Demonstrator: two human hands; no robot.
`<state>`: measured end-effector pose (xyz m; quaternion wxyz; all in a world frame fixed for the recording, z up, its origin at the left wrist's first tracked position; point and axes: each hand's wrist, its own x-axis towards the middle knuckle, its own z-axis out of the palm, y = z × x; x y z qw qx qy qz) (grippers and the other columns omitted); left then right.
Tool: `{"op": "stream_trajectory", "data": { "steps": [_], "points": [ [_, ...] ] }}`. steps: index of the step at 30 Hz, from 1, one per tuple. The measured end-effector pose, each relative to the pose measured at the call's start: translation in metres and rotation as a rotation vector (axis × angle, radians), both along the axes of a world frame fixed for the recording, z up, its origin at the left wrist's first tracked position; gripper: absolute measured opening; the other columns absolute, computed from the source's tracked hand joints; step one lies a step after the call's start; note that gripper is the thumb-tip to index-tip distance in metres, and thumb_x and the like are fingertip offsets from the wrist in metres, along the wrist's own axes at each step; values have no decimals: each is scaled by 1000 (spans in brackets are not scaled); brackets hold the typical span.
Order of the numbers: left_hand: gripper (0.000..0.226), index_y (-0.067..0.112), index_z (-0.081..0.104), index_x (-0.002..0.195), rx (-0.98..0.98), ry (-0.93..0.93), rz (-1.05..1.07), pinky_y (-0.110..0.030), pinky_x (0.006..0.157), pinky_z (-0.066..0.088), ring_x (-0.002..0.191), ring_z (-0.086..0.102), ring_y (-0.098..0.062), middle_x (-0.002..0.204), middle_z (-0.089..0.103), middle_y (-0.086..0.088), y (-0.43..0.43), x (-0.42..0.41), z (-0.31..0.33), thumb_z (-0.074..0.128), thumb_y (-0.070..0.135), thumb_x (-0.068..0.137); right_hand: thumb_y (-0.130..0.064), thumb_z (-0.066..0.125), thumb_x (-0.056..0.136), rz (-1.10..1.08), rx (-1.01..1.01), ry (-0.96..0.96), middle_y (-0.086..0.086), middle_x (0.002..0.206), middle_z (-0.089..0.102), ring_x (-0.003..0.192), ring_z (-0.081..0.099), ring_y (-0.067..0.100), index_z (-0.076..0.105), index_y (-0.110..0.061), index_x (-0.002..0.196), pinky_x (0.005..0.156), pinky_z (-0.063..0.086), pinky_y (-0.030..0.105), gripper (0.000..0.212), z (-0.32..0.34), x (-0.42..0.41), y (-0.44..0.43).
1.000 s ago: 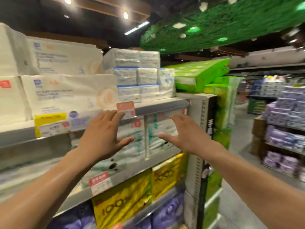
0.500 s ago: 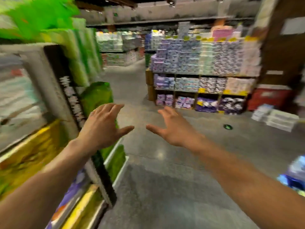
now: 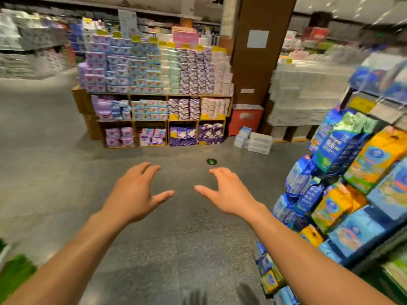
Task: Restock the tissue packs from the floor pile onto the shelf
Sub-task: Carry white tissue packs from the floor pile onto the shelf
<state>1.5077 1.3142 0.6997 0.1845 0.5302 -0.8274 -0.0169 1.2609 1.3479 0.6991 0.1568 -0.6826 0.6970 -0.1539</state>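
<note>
My left hand (image 3: 134, 192) and my right hand (image 3: 226, 192) are stretched out in front of me over the grey floor, palms down, fingers spread, holding nothing. A small pile of white and pale blue tissue packs (image 3: 253, 139) lies on the floor well ahead of my right hand, beside a red box. The shelf I was stocking is out of view behind me.
A wooden display rack (image 3: 158, 119) stacked with purple, blue and pink packs stands ahead. A brown pillar (image 3: 259, 51) rises right of it. A rack of blue and orange bags (image 3: 343, 183) crowds my right side. A small green floor marker (image 3: 211, 161) lies beyond my hands.
The view has swung right, away from the tissue shelf and across the aisle to the floor pile. Both hands stayed open and empty, held out in front.
</note>
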Motion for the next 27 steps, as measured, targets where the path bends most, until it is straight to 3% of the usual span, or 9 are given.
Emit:
{"op": "stream_trajectory", "data": {
  "steps": [5,10,18,23,27],
  "points": [
    [110,21,44,145,60,-22,-132,-37,111,36,135,43,-22,147,47,-2,-129,-64,-26,23,92,64,-70,52,91,-141,27,-88,1,159,34,147,31,22,35,-18,154,119,32,40,84,-26,-60,-97],
    [88,25,38,147,140,-53,-269,-37,110,38,135,43,-22,148,47,-1,-278,-131,-23,46,80,79,-71,51,90,-378,16,-183,2,159,35,146,34,22,36,-18,154,118,33,40,84,-33,-131,-198],
    [79,22,44,143,122,-137,-493,-36,101,43,127,49,-23,138,53,-2,-473,-283,-36,53,74,83,-69,52,91,-613,18,-239,5,158,37,144,36,25,38,-15,153,116,34,39,83,-60,-255,-339],
    [97,23,42,145,161,-127,-557,-35,98,47,121,52,-19,134,55,2,-595,-396,-65,34,87,73,-67,54,91,-691,27,-314,0,159,33,145,32,25,37,-21,153,117,31,41,79,-84,-364,-456],
    [85,22,39,147,240,-115,-517,-38,105,43,132,45,-23,146,46,-3,-699,-479,-68,54,75,82,-66,55,91,-714,81,-324,7,157,39,140,42,27,37,-18,153,114,37,41,80,-80,-454,-558]
  ]
}}
